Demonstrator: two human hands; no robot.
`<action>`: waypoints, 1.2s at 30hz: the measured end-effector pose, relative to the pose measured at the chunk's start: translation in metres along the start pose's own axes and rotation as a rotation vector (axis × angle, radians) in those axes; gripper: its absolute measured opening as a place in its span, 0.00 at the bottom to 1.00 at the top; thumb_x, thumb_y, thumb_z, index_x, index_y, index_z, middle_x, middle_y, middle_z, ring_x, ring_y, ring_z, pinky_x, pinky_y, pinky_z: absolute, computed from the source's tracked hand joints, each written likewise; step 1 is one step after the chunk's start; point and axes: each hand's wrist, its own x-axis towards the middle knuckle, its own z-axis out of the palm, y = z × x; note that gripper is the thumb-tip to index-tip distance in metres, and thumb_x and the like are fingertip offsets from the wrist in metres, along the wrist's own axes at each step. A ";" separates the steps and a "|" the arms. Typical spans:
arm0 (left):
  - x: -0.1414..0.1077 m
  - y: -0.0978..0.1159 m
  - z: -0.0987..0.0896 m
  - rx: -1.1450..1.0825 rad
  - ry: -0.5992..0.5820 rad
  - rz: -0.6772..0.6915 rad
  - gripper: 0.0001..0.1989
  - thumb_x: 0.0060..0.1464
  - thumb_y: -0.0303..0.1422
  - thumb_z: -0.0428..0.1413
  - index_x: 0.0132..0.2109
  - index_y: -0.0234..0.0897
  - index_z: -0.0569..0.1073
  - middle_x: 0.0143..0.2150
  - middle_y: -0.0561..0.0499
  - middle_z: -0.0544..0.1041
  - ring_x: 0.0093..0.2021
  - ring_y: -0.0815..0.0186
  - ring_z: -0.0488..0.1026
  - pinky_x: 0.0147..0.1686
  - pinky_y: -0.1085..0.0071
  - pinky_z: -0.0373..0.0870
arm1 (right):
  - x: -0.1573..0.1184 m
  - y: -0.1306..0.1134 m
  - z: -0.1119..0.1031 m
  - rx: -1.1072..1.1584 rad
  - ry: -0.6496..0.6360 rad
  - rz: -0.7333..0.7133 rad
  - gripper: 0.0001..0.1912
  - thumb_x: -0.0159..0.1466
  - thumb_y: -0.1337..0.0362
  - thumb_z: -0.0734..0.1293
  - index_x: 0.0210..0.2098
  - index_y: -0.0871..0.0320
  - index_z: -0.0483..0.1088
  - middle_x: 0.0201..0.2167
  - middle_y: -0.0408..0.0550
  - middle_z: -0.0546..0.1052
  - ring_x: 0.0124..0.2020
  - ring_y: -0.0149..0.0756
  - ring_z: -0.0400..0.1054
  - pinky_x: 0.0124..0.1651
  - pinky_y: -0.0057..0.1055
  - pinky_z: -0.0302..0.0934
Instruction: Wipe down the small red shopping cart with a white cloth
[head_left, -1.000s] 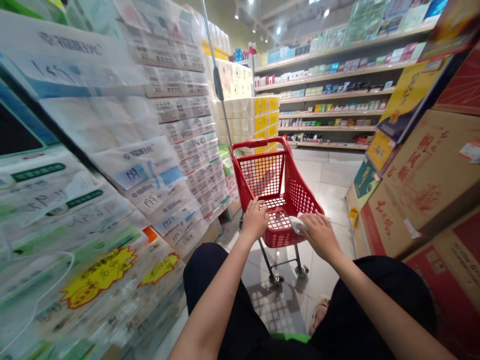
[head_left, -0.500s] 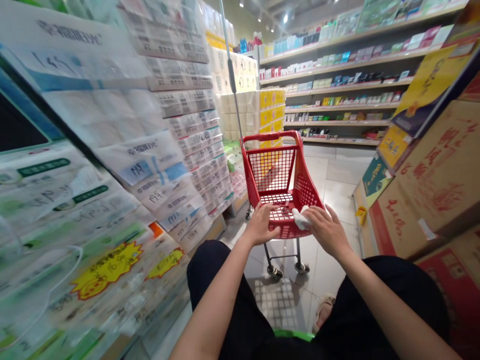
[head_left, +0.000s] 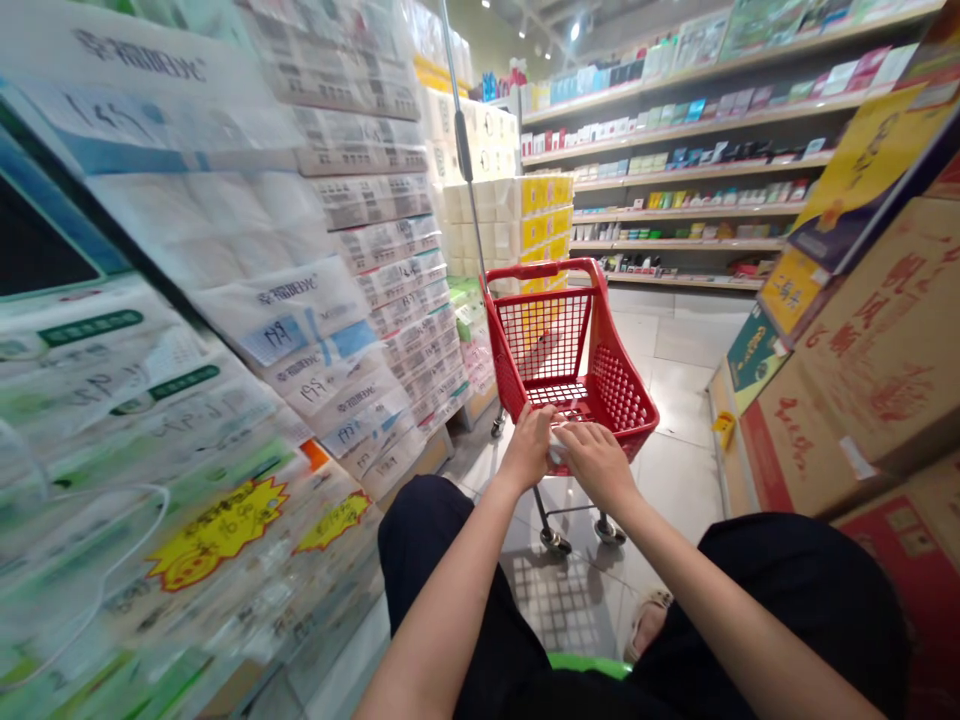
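Red cart: I view it remotely, upright on the floor just beyond the person's 2 knees.
White wad: mostly hidden between the 2 hands, at the cart's near edge.
Right hand: half closed, fingers bent over the wad.
Left hand: partly curled beside it; I cannot tell whether it grips.
Left side: stacked wrapped packs.

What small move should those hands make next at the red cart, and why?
Probably slide the right hand and the white cloth rightward along the near edge of the red cart. The cloth shows between that hand and the left hand, close together at this edge, while the edge's right end is uncovered.
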 end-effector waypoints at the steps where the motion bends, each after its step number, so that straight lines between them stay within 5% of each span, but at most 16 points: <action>1: 0.000 0.000 -0.002 0.012 -0.005 -0.003 0.33 0.47 0.22 0.56 0.60 0.40 0.55 0.53 0.47 0.73 0.58 0.59 0.68 0.70 0.49 0.45 | -0.002 0.007 -0.003 0.002 -0.009 -0.024 0.15 0.71 0.60 0.59 0.55 0.53 0.68 0.50 0.50 0.76 0.51 0.41 0.66 0.59 0.41 0.52; 11: 0.003 0.006 -0.004 0.151 -0.049 0.025 0.09 0.54 0.38 0.63 0.38 0.41 0.72 0.38 0.51 0.74 0.49 0.60 0.69 0.70 0.49 0.46 | -0.043 0.117 -0.030 -0.084 0.018 0.018 0.16 0.72 0.58 0.56 0.53 0.51 0.69 0.53 0.47 0.76 0.55 0.40 0.67 0.66 0.47 0.42; 14: 0.004 0.006 -0.002 0.168 -0.044 0.020 0.10 0.54 0.39 0.63 0.38 0.41 0.72 0.39 0.51 0.74 0.49 0.59 0.68 0.69 0.48 0.46 | -0.039 0.103 -0.027 -0.079 0.003 0.072 0.16 0.72 0.58 0.55 0.52 0.53 0.69 0.51 0.49 0.76 0.54 0.42 0.66 0.62 0.44 0.49; 22: 0.003 0.001 -0.003 0.171 -0.042 0.018 0.06 0.55 0.34 0.61 0.36 0.40 0.71 0.37 0.51 0.73 0.47 0.58 0.68 0.68 0.46 0.47 | -0.012 0.018 -0.011 0.016 0.006 0.060 0.16 0.70 0.56 0.59 0.52 0.52 0.70 0.49 0.51 0.75 0.51 0.44 0.64 0.53 0.41 0.55; 25: 0.002 -0.003 -0.006 0.156 -0.059 0.029 0.07 0.55 0.36 0.62 0.36 0.40 0.71 0.37 0.51 0.73 0.47 0.59 0.68 0.68 0.46 0.47 | -0.012 0.027 -0.016 0.030 -0.019 -0.002 0.15 0.70 0.57 0.60 0.53 0.51 0.70 0.50 0.49 0.76 0.51 0.42 0.66 0.53 0.40 0.55; 32: 0.004 -0.007 -0.013 0.113 -0.083 0.046 0.09 0.55 0.38 0.62 0.35 0.40 0.71 0.38 0.51 0.73 0.47 0.60 0.68 0.69 0.47 0.45 | -0.036 0.107 -0.033 -0.031 -0.015 -0.025 0.16 0.72 0.55 0.57 0.55 0.49 0.68 0.56 0.45 0.74 0.57 0.40 0.65 0.67 0.47 0.41; 36: 0.005 -0.008 -0.011 0.120 -0.079 0.033 0.10 0.56 0.39 0.62 0.34 0.40 0.70 0.37 0.52 0.72 0.47 0.60 0.68 0.69 0.46 0.45 | -0.040 0.112 -0.031 -0.025 -0.004 0.025 0.16 0.72 0.55 0.56 0.53 0.50 0.69 0.54 0.47 0.75 0.57 0.40 0.65 0.66 0.46 0.44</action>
